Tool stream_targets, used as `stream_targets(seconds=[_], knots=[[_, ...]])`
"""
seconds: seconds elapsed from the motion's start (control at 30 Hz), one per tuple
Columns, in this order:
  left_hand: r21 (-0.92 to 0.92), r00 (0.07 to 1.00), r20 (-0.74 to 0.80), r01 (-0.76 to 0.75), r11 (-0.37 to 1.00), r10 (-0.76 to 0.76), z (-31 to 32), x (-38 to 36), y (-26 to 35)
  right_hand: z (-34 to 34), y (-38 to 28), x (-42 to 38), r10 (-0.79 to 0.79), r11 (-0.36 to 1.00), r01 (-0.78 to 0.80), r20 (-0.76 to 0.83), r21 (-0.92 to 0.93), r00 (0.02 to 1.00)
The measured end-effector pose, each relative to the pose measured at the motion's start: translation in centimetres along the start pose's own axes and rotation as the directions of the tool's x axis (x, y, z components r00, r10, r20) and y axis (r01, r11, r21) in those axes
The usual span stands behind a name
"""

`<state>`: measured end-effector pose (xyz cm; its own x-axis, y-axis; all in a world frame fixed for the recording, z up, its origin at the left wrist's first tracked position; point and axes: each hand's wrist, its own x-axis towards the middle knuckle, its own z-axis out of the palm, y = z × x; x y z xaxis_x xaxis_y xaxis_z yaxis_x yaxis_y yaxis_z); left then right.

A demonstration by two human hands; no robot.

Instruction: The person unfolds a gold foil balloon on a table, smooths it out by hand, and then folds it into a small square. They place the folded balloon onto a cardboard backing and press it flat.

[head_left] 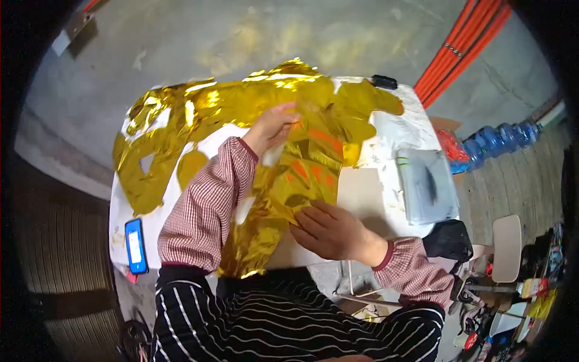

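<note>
A crinkled, shiny gold foil sheet (pixel 310 172) stretches between my hands, with orange patches showing on its surface. My left hand (pixel 277 125) grips it near the top, fingers bent together. Lower and to the right, my right hand (pixel 330 231) has its fingers closed on the foil's lower right edge. A strip of the foil hangs down over the table's front edge near my lap. More gold foil (pixel 235 102) spreads crumpled across the back and left of the white table (pixel 410 123), with cut-out gaps in it.
A phone (pixel 136 246) with a lit screen lies at the table's left edge. A stack of clear plastic sheets (pixel 425 187) is on the right, a black object (pixel 384 82) at the back. Beyond stand orange tubes (pixel 461 51) and blue bottles (pixel 500 142); a black bag (pixel 449 240) sits front right.
</note>
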<state>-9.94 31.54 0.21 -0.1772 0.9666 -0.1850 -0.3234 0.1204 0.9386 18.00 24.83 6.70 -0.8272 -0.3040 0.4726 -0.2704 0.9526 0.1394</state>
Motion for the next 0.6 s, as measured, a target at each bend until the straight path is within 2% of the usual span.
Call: stream_targets(seconds=[0.03, 0.1, 0.13, 0.17, 0.23, 0.27, 0.3, 0.33, 0.37, 0.4, 0.43, 0.5, 0.53, 0.6], knots=[[0.038, 0.993, -0.062, 0.103, 0.994, -0.1, -0.9, -2.5, 0.3, 1.0, -1.3, -0.1, 0.019, 1.0, -0.018, -0.032, 0.023, 0.999], [0.001, 0.976, -0.174, 0.131, 0.991, -0.128, -2.8, -5.6, -0.7, 2.9, -3.8, 0.1, 0.025, 0.999, -0.021, -0.078, 0.049, 0.997], [0.096, 0.963, -0.252, 0.128, 0.987, -0.1, -3.2, -7.7, -0.6, 3.7, -5.1, 0.2, 0.072, 0.991, -0.067, -0.038, 0.115, 0.997], [0.097, 0.96, -0.262, 0.126, 0.987, -0.097, -5.0, -8.6, -1.4, 4.4, -6.2, 0.5, 0.118, 0.978, -0.117, 0.008, 0.173, 0.993], [0.324, 0.951, -0.308, 0.086, 0.942, 0.019, -8.7, -10.4, -3.7, 6.5, -8.2, 1.3, 0.121, 0.968, -0.116, -0.008, 0.221, 0.993], [0.32, 0.932, -0.363, 0.127, 0.939, -0.002, -9.8, -11.4, -4.4, 7.7, -9.5, 1.4, 0.141, 0.958, -0.148, 0.046, 0.247, 0.989], [0.317, 0.928, -0.372, 0.134, 0.939, -0.007, -10.3, -12.4, -4.9, 8.7, -10.4, 1.6, 0.158, 0.946, -0.179, 0.096, 0.269, 0.983], [0.558, 0.909, -0.365, 0.038, 0.829, 0.204, -10.7, -13.6, -5.6, 9.5, -11.1, 1.8, 0.154, 0.944, -0.176, 0.097, 0.28, 0.983], [0.761, 0.867, -0.299, -0.034, 0.647, 0.397, -11.2, -14.8, -6.3, 10.3, -11.8, 1.9, 0.175, 0.935, -0.19, 0.076, 0.298, 0.982], [0.802, 0.846, -0.284, -0.049, 0.596, 0.452, -10.5, -16.5, -6.0, 10.8, -12.5, 2.2, 0.197, 0.925, -0.205, 0.059, 0.319, 0.979], [0.797, 0.848, -0.297, -0.032, 0.603, 0.439, -9.8, -18.7, -5.9, 10.7, -13.1, 2.4, 0.195, 0.92, -0.206, 0.067, 0.335, 0.978], [0.838, 0.804, -0.173, -0.184, 0.514, 0.569, -8.2, -23.1, -5.6, 9.9, -13.5, 3.0, 0.332, 0.882, -0.344, 0.094, 0.322, 0.939], [0.837, 0.809, -0.181, -0.173, 0.519, 0.56, -7.2, -25.5, -5.1, 9.4, -13.8, 3.6, 0.421, 0.835, -0.44, 0.131, 0.329, 0.897], [0.785, 0.855, -0.216, -0.135, 0.605, 0.472, -5.5, -29.8, -4.8, 9.9, -14.4, 3.0, 0.466, 0.826, -0.479, 0.116, 0.297, 0.877]])
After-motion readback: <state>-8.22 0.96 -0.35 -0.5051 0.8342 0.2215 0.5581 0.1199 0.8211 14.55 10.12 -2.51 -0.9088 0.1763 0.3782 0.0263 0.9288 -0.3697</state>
